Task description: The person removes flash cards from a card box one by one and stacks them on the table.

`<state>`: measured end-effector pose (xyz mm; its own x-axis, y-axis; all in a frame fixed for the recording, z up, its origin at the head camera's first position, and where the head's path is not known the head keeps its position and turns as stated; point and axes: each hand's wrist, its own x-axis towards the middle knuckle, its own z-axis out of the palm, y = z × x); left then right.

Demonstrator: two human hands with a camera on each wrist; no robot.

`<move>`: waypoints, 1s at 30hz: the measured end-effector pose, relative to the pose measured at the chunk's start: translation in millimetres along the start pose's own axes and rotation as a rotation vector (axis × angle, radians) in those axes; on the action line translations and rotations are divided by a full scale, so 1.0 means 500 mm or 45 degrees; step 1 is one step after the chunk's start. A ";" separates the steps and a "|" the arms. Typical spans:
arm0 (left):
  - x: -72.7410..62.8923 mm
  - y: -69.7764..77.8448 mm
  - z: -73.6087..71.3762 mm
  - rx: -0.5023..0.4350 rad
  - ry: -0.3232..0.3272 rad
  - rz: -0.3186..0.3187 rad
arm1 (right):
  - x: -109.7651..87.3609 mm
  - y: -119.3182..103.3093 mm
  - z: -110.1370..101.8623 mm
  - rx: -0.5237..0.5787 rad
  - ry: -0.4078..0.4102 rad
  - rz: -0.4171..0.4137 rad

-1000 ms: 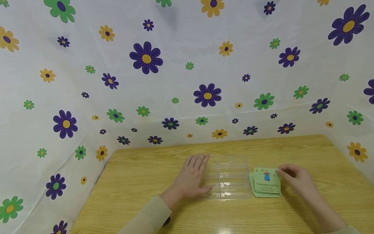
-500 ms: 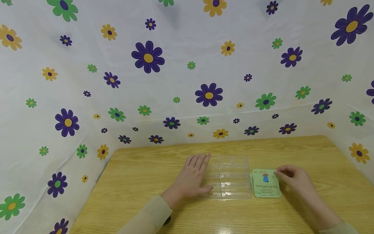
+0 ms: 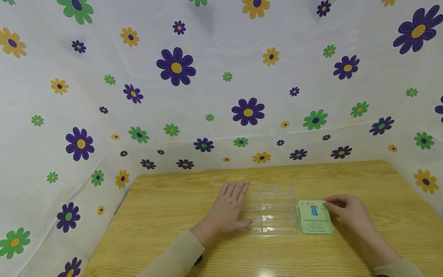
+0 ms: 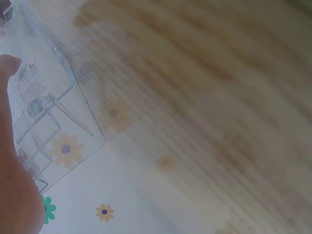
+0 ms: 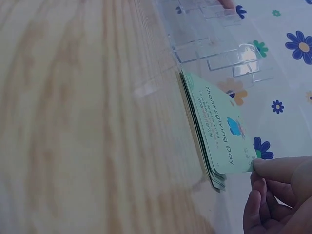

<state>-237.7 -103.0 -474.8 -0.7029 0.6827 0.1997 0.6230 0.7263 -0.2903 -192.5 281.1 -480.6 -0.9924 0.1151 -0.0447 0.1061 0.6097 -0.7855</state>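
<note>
My left hand (image 3: 226, 207) rests on the left part of a clear plastic rack (image 3: 277, 212) with several rows of slots, its fingers extended and thumb apart. That rack (image 4: 46, 83) is partly cut off in the left wrist view. Right beside it lies a small stack of light green cards. The top card (image 3: 314, 217) reads "Thanksgiving Day" and bears a small figure in blue. Thumb and fingertip of my right hand (image 3: 349, 211) pinch this card's far right corner. In the right wrist view, the lower cards (image 5: 195, 129) show as layered edges beneath it.
Both things lie on a wood-grain table (image 3: 166, 215). A white cloth (image 3: 207, 96) with purple, green and yellow flowers hangs behind the table and along both sides.
My right hand has moved slightly left with the top card's corner, and that card sits more squarely over the stack. The left hand and rack stay put; the head view shifts a little.
</note>
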 end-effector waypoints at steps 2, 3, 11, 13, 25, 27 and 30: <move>0.001 -0.001 -0.001 0.001 0.002 0.001 | 0.004 0.001 0.003 -0.010 0.013 -0.029; 0.001 -0.001 -0.001 0.002 0.003 0.001 | 0.006 0.002 0.005 -0.014 0.017 -0.041; 0.001 -0.003 -0.001 -0.006 0.011 0.001 | 0.016 0.009 0.015 -0.061 0.037 -0.080; 0.001 -0.002 -0.001 -0.017 0.008 0.001 | 0.018 0.011 0.015 -0.063 0.042 -0.076; -0.001 0.002 0.002 -0.027 0.007 0.000 | 0.011 0.007 0.010 -0.018 0.055 -0.028; -0.001 0.002 0.004 -0.025 0.009 -0.001 | 0.011 0.007 0.009 -0.008 0.056 -0.022; 0.000 0.001 0.004 -0.020 0.002 -0.003 | 0.010 0.004 0.008 -0.002 0.062 -0.036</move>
<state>-238.1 -102.8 -476.6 -0.7039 0.6810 0.2019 0.6266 0.7292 -0.2750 -197.7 279.9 -485.0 -0.9907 0.1357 0.0075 0.0782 0.6145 -0.7850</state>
